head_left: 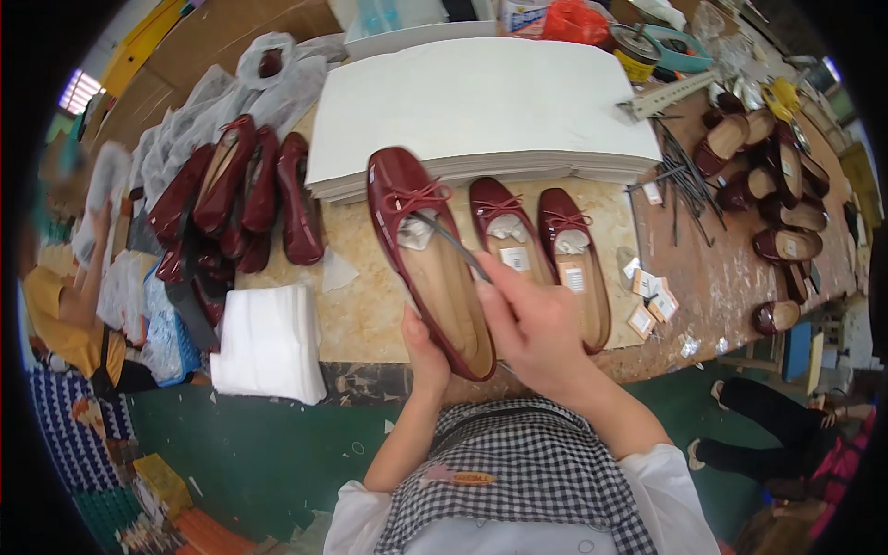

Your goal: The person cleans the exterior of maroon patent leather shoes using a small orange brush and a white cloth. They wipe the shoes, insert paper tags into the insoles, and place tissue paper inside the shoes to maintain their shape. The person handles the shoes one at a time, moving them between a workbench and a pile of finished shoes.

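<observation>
A burgundy patent ballet flat [395,185] with a bow is held up over the near table edge, toe pointing away. My left hand [425,351] is closed around its left side near the heel. My right hand [532,319] grips a thin dark stick [453,242], whose far end reaches into the toe opening beside a wad of white paper [414,233]. Just to the right, two matching flats, a middle one [492,196] and a right one [561,211], lie on the table with paper in their toes and white labels on their insoles.
A tall stack of white sheets [472,102] fills the back. Burgundy shoes [222,185] pile up at left, behind folded white wrapping [265,342]. Dark sticks [684,180], small tags [655,298] and more shoes [786,213] lie at right. A person [69,296] stands far left, another [777,425] at right.
</observation>
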Motion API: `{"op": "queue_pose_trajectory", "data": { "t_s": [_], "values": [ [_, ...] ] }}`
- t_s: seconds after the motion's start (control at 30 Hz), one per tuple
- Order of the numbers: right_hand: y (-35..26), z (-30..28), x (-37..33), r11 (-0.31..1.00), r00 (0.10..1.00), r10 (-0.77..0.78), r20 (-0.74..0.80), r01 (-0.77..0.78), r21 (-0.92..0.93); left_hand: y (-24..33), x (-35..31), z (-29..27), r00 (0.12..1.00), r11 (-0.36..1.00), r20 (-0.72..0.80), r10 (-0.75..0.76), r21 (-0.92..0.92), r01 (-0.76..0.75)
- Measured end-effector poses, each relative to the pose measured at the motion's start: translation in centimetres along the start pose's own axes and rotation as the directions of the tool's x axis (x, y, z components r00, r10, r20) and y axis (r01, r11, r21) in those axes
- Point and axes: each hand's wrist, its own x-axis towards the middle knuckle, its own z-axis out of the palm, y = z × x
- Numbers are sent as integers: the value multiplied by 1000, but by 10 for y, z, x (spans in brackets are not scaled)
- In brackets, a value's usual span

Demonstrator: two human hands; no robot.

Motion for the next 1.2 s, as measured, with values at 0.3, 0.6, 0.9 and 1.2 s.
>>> {"op": "queue_pose_trajectory", "data": {
  "t_s": [0.3,0.6,0.9,1.2],
  "values": [
    [60,-36,-8,973,943,105,317,-164,164,-16,-9,-28,896,857,187,-403,-267,441],
    [358,-245,-12,452,893,262,-365,-448,-772,20,40,36,960,622,102,-262,778,87],
    [246,-224,-61,564,869,391,-302,-486,-667,-14,5,9,721,622,427,-545,-371,690],
    [55,-69,-47,879,908,375,187,-413,240,-19,23,14,892,876,161,-422,-181,447]
  ]
}}
